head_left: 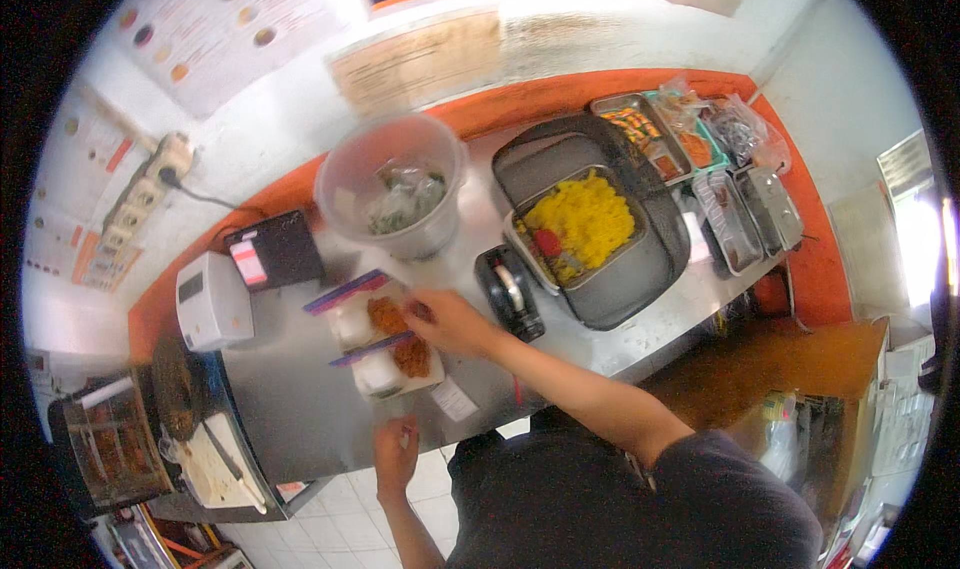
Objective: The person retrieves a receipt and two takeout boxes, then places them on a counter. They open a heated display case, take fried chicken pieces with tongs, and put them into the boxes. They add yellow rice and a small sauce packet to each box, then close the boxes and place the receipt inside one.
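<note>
Two open food packets lie side by side on the steel counter, a farther packet (350, 326) and a nearer packet (378, 373). Each holds a white rounded portion beside orange-brown crumbly food, with a purple-blue strip along its far edge. Over the right side of the farther packet, my right hand (450, 321) has its fingers bent together around a small dark reddish thing, too blurred to name. My left hand (396, 454) is at the counter's front edge, below the nearer packet. Its fingers are curled in, and what they hold, if anything, is hidden. A white paper slip (454, 399) lies right of the nearer packet.
A clear bucket (340, 194) with bagged greens stands behind. To the right are a tray of yellow rice (582, 219), a black tape dispenser (508, 294) and metal trays (730, 224). On the left sit a white device (213, 302) and a knife (228, 459) on a board.
</note>
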### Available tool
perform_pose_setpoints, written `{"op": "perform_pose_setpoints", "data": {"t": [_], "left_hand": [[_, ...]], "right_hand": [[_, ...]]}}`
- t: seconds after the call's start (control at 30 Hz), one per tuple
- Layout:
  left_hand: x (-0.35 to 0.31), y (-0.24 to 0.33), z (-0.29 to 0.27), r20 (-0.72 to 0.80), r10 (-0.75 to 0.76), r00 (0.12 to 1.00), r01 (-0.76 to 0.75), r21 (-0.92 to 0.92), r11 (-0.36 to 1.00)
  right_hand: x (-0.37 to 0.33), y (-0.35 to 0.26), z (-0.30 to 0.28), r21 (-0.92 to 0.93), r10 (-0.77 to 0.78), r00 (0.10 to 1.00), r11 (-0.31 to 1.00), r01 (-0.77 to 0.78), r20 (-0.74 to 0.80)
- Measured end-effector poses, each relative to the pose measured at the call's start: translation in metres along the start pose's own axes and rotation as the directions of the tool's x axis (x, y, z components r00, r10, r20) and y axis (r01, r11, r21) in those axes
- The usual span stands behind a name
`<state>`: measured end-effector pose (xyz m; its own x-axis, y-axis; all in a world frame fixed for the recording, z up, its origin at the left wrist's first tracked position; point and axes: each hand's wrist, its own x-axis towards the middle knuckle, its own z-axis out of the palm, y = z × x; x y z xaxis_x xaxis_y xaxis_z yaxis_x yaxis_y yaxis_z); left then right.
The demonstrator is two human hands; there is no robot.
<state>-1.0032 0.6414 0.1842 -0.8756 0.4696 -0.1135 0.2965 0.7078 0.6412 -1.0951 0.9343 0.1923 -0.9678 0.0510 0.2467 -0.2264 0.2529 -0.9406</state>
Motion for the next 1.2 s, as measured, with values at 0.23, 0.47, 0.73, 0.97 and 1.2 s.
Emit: {"op": "perform_pose_setpoints", "data": {"t": [0.23,0.47,0.73,0.97,1.2], "left_hand": [[-0.019,0.09,0.056,0.164,-0.121,0.979,0.151,-0.186,0.971],[0.015,0.154,0.092,0.331,-0.063,0.941,0.127,-0.175,0.976],[0.09,0.188,0.183,0.602,0.185,0.777,-0.184,-0.065,0.981],[0.163,0.21,0.262,0.308,-0.086,0.948,0.257,-0.574,0.777],[0.181,0.196,0.274,0.359,-0.2,0.912,0.401,-0.67,0.625]], "right_hand": [[-0.281,0.027,-0.195,0.77,0.898,0.401,0.126,-0.626,0.179],[-0.267,0.091,-0.258,0.994,0.897,0.434,0.048,0.095,-0.085],[-0.063,-0.065,-0.292,0.753,0.412,0.793,0.653,0.087,-0.449],[0.027,-0.05,-0.298,0.234,0.309,0.919,0.939,-0.252,-0.247],[0.082,-0.076,-0.344,0.985,0.552,0.833,0.153,-0.076,-0.022]]}}
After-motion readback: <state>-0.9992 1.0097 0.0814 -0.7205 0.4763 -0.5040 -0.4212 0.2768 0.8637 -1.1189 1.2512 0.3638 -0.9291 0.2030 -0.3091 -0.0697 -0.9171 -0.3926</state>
